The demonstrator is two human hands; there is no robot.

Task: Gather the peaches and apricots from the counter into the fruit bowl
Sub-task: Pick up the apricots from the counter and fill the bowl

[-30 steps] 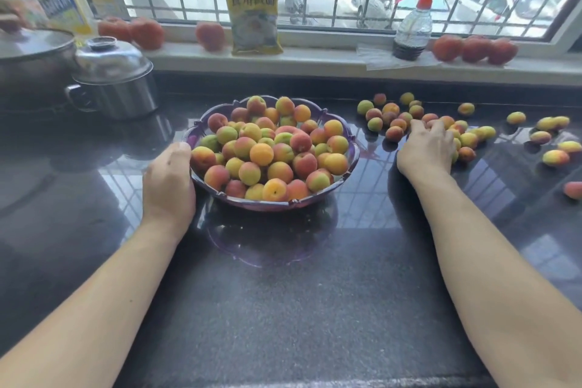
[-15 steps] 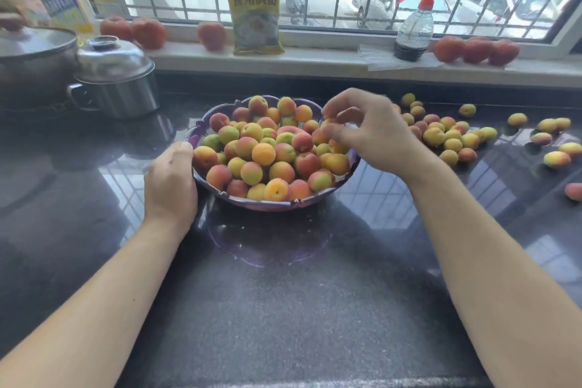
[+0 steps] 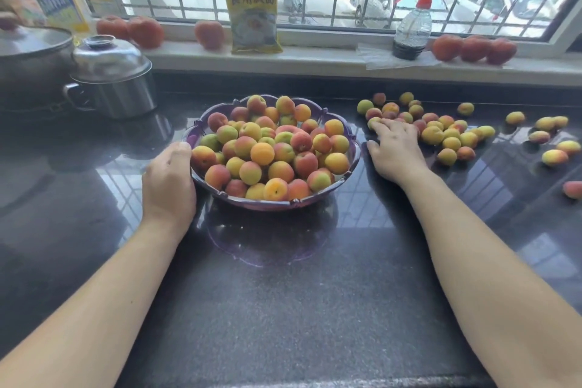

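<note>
A purple fruit bowl (image 3: pixel 261 203) heaped with small peaches and apricots (image 3: pixel 262 153) stands mid-counter. My left hand (image 3: pixel 168 179) grips the bowl's left rim, thumb on the edge. My right hand (image 3: pixel 395 148) lies just right of the bowl, fingers stretched over the near-left edge of a loose fruit pile (image 3: pixel 441 132) and touching a few pieces; I see nothing held in it. More single fruits (image 3: pixel 554 157) lie scattered further right, one (image 3: pixel 573 189) at the frame's edge.
A lidded steel pot (image 3: pixel 116 79) and a larger pot (image 3: pixel 28 53) stand at back left. On the windowsill sit a yellow bag (image 3: pixel 253 9), a spray bottle (image 3: pixel 411 25) and large red fruits (image 3: pixel 474 47). The dark glossy counter (image 3: pixel 283 309) stretches toward me.
My right hand, which hovered over the bowl's right side half a second ago, has moved back right onto the loose pile. My left hand stays on the rim.
</note>
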